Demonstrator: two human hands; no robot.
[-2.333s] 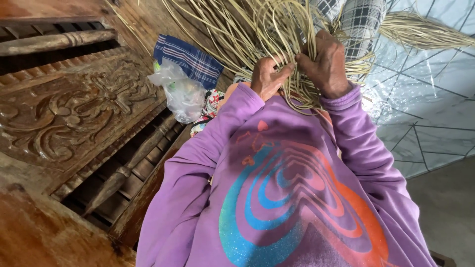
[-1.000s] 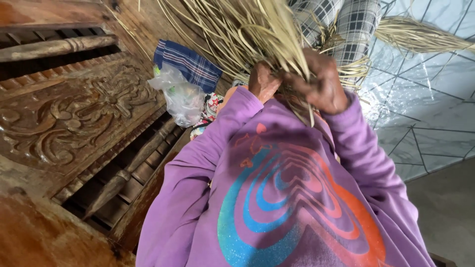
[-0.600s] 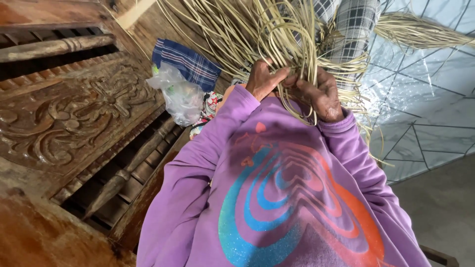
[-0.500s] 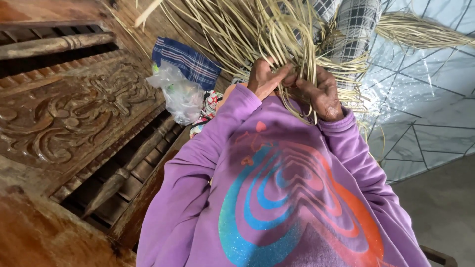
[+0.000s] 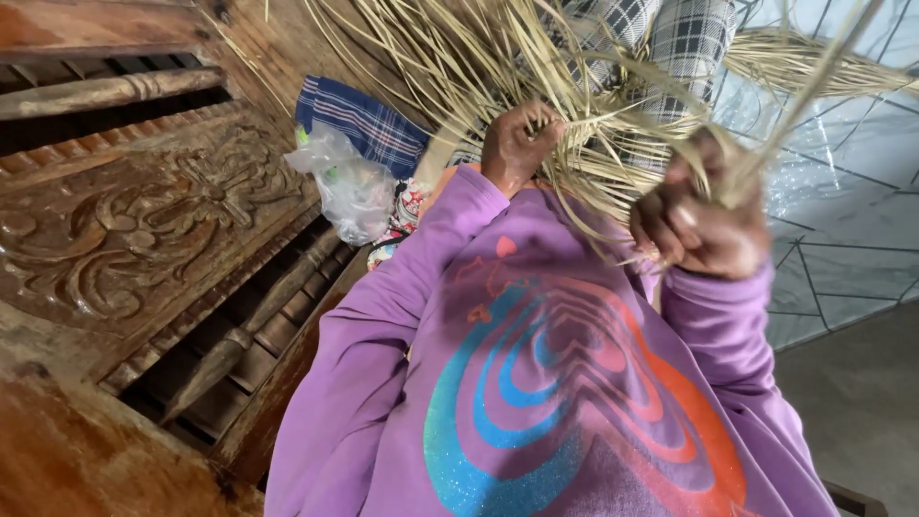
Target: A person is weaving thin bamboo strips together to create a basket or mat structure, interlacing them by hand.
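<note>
While the person looks down over a purple sweatshirt (image 5: 536,383) printed with swirling blue, red and orange bands, both hands work at a loose mass of pale straw strands (image 5: 498,57) held just beyond the chest. The strands are long and thin; most run from the hands toward the far side of the scene, fanning out to the far left and far right, with several curling in loops around the hands. The left hand (image 5: 517,144) sits at the middle, fingers curled and pinching a few strands, its purple sleeve reaching up from the near left. The right hand (image 5: 704,225) is nearer and to the right, slightly blurred, clenched in a fist around a bunch of strands that rise away from it toward the far right. On the left stands carved dark wooden furniture (image 5: 144,230). Beside it lie a clear plastic bag (image 5: 349,187) and a folded blue striped cloth (image 5: 369,124). A checked black-and-white fabric (image 5: 684,38) shows behind the straw.
</note>
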